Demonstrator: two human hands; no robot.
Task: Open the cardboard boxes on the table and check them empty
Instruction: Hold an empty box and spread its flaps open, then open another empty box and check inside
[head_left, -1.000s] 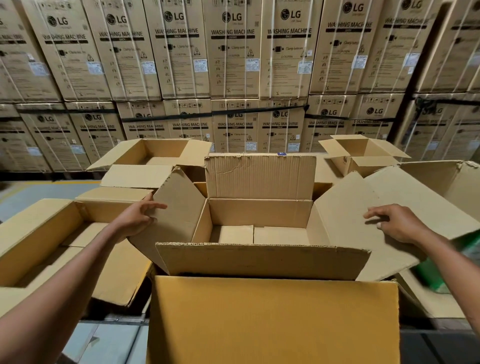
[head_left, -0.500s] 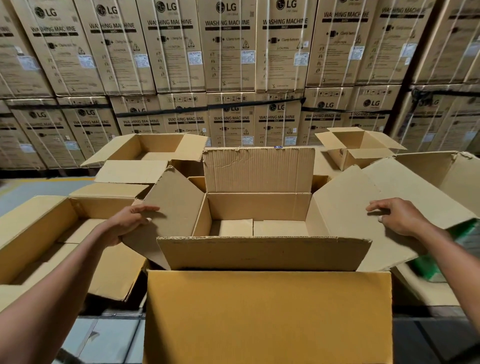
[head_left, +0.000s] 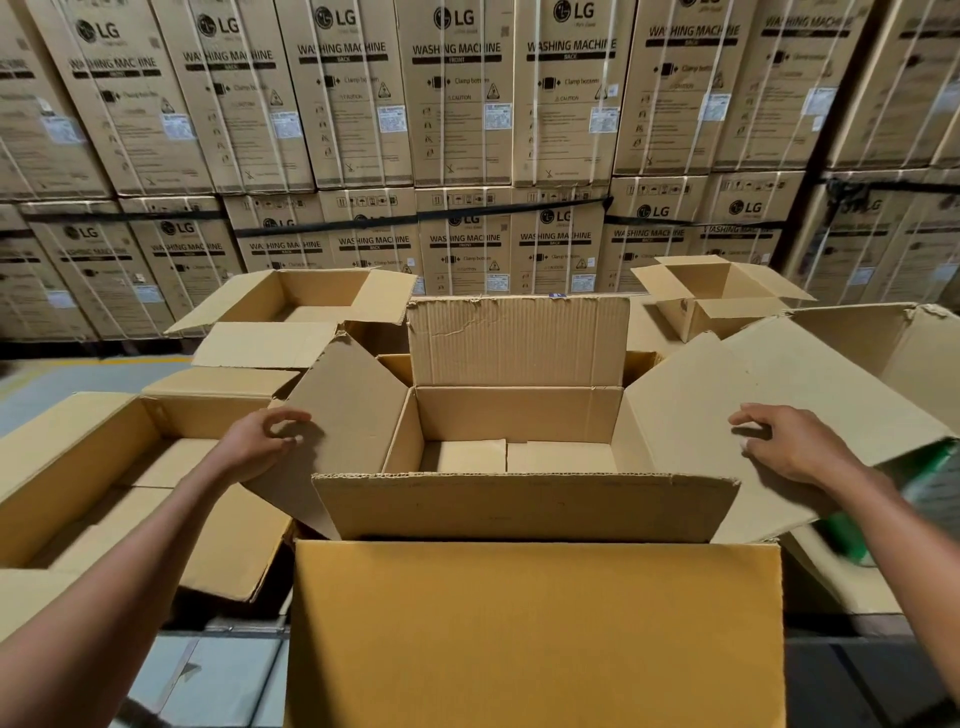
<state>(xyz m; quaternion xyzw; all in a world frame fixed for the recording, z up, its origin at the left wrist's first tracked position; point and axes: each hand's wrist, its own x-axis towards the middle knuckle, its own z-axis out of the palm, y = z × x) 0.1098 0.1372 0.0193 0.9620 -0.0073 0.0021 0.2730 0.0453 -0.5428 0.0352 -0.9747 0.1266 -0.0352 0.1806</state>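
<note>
A large cardboard box (head_left: 535, 623) stands right in front of me with all its flaps spread. Its inside shows only the folded bottom panels (head_left: 514, 454); nothing lies on them. My left hand (head_left: 262, 441) pinches the outer edge of the left flap (head_left: 353, 405), index finger curled over it. Bent fingers of my right hand (head_left: 789, 441) rest on top of the wide right flap (head_left: 691, 415), away from its edges. The far flap (head_left: 519, 338) stands upright and the near flap (head_left: 519, 506) leans toward me.
Other opened cardboard boxes surround it: a long one at left (head_left: 67, 467), one at back left (head_left: 311, 296), a small one at back right (head_left: 717, 291), one at far right (head_left: 914, 353). Something green (head_left: 935, 483) sits under the right flap. Stacked washing-machine cartons (head_left: 457, 130) wall off the back.
Both hands stay on the side flaps. My left index finger has curled up at the flap's edge, and the flaps sit slightly further spread. The view has shifted a little.
</note>
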